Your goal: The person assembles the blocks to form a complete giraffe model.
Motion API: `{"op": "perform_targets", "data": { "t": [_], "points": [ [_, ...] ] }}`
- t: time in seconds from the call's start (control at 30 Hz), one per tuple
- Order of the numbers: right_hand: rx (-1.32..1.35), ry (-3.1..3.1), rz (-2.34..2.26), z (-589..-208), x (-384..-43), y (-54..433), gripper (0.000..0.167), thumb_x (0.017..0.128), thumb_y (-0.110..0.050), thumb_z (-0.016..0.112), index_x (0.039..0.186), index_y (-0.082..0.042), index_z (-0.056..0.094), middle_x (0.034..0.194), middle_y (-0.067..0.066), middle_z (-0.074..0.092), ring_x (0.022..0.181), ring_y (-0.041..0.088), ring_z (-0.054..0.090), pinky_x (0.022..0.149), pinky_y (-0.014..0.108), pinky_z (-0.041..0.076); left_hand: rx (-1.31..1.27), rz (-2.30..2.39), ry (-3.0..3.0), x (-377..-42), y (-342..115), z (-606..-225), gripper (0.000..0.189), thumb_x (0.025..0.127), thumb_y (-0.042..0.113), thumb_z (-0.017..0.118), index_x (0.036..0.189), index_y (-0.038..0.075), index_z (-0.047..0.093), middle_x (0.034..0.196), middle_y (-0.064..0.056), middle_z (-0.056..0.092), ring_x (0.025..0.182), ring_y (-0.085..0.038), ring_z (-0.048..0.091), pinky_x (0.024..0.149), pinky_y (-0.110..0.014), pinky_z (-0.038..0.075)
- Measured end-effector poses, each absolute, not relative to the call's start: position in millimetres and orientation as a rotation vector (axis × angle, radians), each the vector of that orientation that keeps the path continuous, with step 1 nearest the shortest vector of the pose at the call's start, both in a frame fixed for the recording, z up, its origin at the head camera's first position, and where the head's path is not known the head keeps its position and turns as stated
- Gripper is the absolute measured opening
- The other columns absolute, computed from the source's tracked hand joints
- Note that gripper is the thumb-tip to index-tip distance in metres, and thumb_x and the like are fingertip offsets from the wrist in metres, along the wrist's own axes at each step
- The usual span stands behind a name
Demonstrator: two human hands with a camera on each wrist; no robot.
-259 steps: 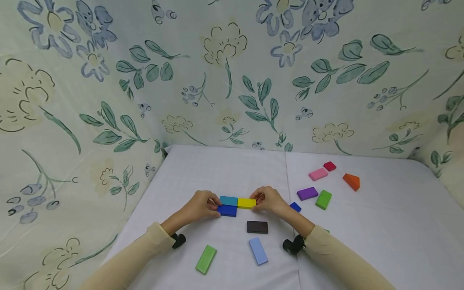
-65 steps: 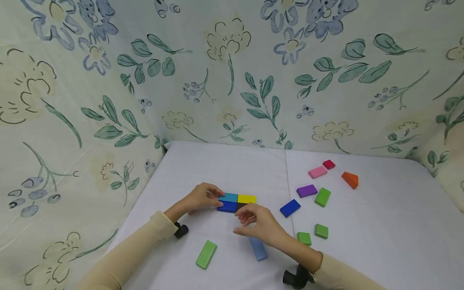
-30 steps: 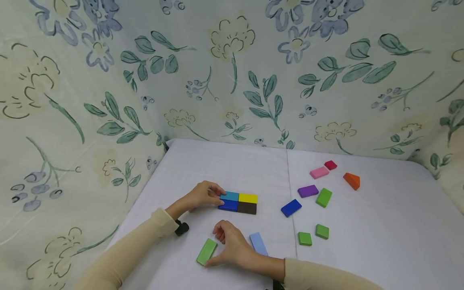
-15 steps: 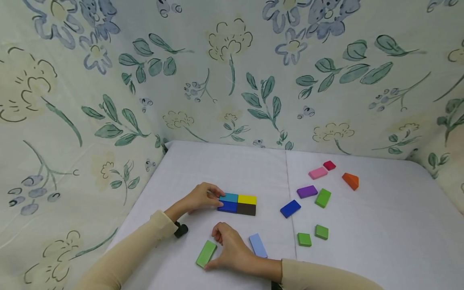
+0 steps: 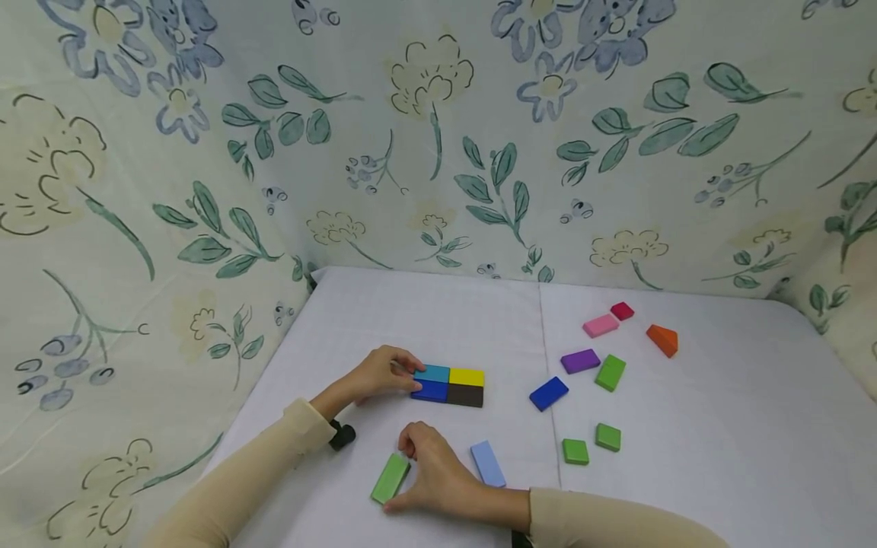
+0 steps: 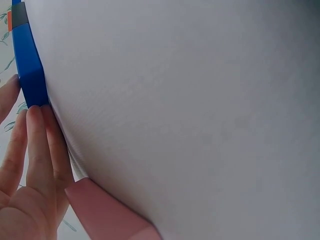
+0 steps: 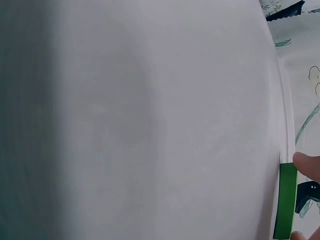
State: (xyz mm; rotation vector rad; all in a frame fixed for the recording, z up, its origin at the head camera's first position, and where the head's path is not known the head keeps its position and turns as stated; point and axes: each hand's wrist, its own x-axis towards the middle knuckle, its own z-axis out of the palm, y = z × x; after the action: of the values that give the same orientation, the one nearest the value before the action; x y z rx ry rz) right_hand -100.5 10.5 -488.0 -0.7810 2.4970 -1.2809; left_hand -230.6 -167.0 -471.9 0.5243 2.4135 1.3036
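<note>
Right hand (image 5: 432, 479) now gripping green block (image 5: 390, 479)

A white bench (image 5: 425, 320) with a faint grid weave fills the lower view, a thin seam (image 5: 544, 342) running front to back down its middle. Pale floral cloth (image 5: 438, 137) printed with blue flowers and green leaves hangs behind and along both sides, evenly lit.

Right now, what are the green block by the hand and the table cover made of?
The green block that the right hand pinches looks like painted wood or maybe hard plastic: flat, crisp edges, an even matte colour. The white table cover looks like woven cloth, with a fine grid texture and a seam down it.
</note>
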Motion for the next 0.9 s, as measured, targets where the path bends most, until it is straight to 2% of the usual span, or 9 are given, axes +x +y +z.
{"op": "perform_targets", "data": {
  "t": [0.3,0.9],
  "points": [
    [-0.722,2.464,-1.305,-487,-102,13,0.059,0.059,-0.025,0.098,0.102,-0.013,0.059,0.091,-0.009,0.051,0.082,0.004,0.049,0.072,0.019,0.045,0.538,1.297,2.416,-231,-167,-473,0.028,0.084,0.013,0.082,0.11,0.007,0.074,0.105,-0.003,0.068,0.091,-0.018,0.066,0.084,-0.034,0.054],
    [-0.647,2.456,-1.364,-483,-108,23,0.054,0.058,-0.02,0.098,0.102,-0.007,0.069,0.089,-0.004,0.053,0.08,0.007,0.051,0.072,0.02,0.047,0.522,1.303,2.427,-231,-165,-475,0.028,0.083,0.013,0.083,0.109,0.008,0.075,0.103,-0.002,0.069,0.091,-0.017,0.067,0.083,-0.034,0.055]
  ]
}}
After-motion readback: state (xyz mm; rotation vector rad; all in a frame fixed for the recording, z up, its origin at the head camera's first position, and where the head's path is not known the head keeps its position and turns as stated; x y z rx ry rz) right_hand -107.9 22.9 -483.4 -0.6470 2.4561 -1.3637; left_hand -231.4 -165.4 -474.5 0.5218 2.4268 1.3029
